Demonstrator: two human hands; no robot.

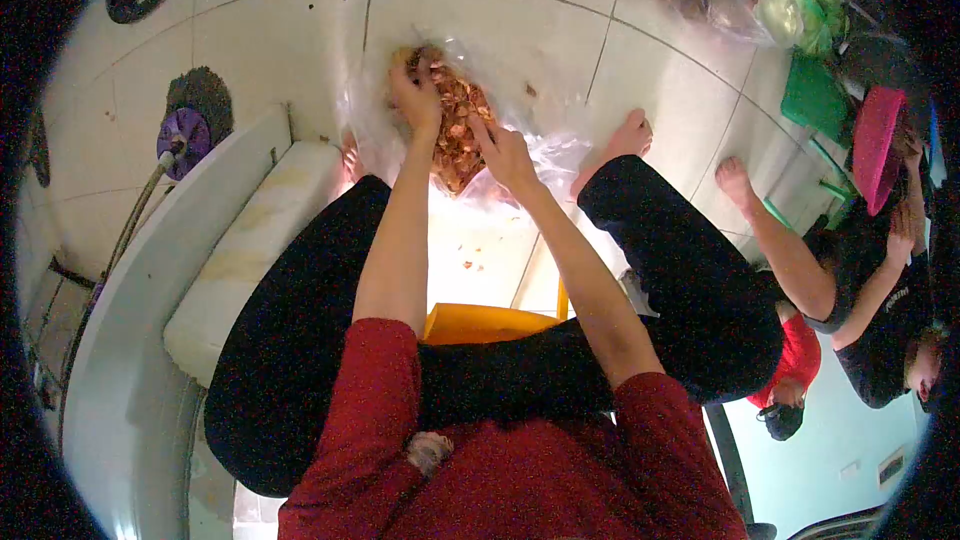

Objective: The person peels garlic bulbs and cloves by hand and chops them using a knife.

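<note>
A heap of reddish-brown dried flakes or chips (460, 140) lies on a clear plastic bag (555, 150) spread over the floor between my feet. My left hand (416, 98) is at the far end of the heap, its fingers curled in among the pieces; whatever they close on is hidden. At the right side of the heap, my right hand (506, 156) has its fingers drawn together against the flakes. Anything held in it is too small to make out. A few loose crumbs (472, 258) lie on the tiles nearer to me.
Below me is a yellow-orange stool (490, 322). A white bench-like piece (240, 230) runs along my left, with a purple-headed mop (185, 140) beyond it. At right, another person (850, 310) sits near a pink basin (880, 150). Plastic bags (760, 5) are heaped at the upper right.
</note>
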